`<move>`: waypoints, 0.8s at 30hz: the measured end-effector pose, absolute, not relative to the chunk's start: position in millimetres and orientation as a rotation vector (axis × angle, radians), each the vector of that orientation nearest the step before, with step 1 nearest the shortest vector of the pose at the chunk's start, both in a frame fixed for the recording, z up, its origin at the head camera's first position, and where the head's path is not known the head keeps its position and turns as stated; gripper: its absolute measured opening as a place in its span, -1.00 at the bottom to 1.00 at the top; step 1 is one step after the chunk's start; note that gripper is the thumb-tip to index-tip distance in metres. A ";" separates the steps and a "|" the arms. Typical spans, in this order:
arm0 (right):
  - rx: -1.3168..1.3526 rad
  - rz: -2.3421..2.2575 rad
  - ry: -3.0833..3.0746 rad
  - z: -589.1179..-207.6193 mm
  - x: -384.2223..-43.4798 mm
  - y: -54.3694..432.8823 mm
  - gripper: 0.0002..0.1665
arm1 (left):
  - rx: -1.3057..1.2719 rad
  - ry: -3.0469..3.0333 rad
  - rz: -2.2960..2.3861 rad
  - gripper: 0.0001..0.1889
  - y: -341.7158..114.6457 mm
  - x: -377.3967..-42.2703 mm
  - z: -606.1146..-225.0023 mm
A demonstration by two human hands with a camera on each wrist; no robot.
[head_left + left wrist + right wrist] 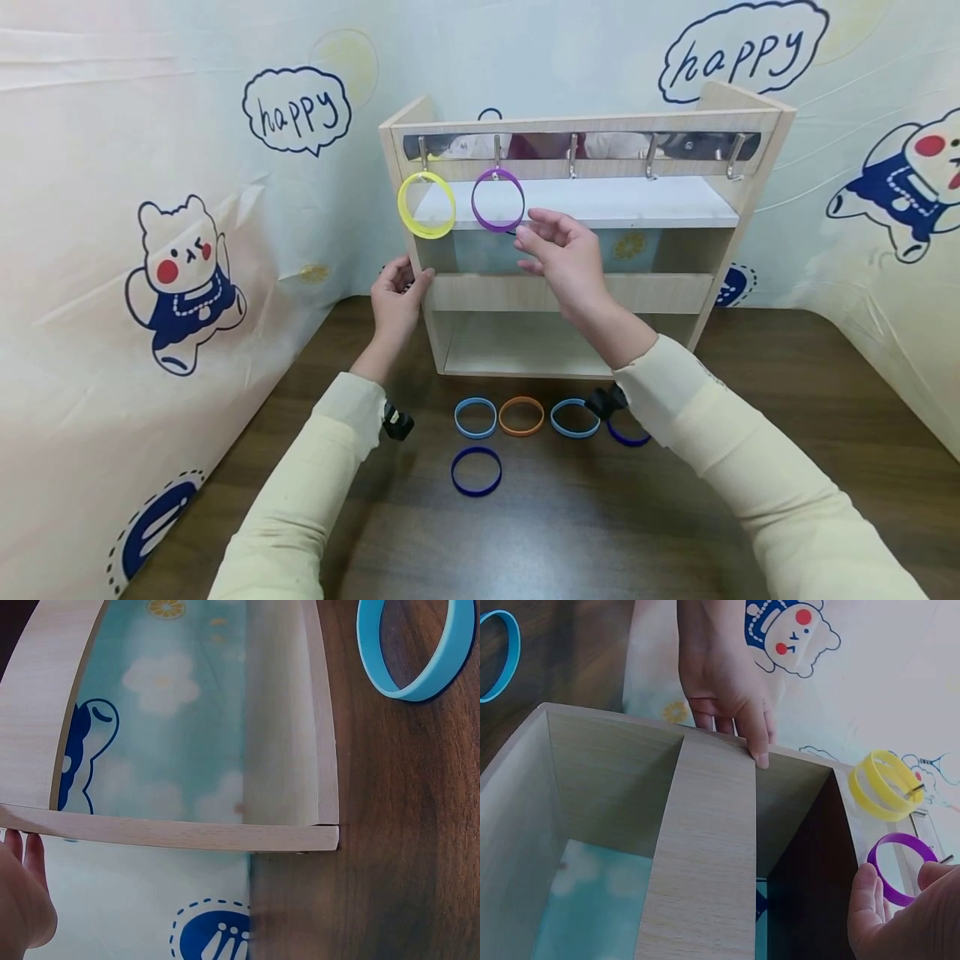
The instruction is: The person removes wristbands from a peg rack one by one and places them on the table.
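Observation:
A light wooden shelf (570, 292) stands on the table, with a row of metal hooks (572, 157) along its upper rail. My left hand (397, 304) grips its left side panel, thumb on the front edge and fingers on the outer face. From the second hook hangs a purple silicone wristband (498, 201). My right hand (562, 254) is right beside that band, its fingers loosely bent and spread; in the right wrist view the purple band (885, 889) appears between thumb and fingers. Yellow wristbands (427, 206), seemingly two together, hang from the leftmost hook.
Before the shelf lie a light blue band (476, 417), an orange band (522, 416), another light blue band (574, 418) and a dark blue band (628, 437) partly hidden by the right sleeve. Nearer sits one more dark blue band (476, 472). Printed cloth (225, 108) surrounds the table.

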State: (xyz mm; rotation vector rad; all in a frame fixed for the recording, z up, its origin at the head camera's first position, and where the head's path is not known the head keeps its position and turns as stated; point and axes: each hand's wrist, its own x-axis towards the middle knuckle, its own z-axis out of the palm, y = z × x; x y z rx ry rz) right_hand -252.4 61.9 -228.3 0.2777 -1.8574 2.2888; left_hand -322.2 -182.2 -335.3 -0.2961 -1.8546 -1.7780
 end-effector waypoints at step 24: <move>0.177 2.381 -1.806 -216.3 -254.5 45.1 -0.64 | -0.341 -1.862 -1.801 -0.66 -176.0 -298.1 -315.5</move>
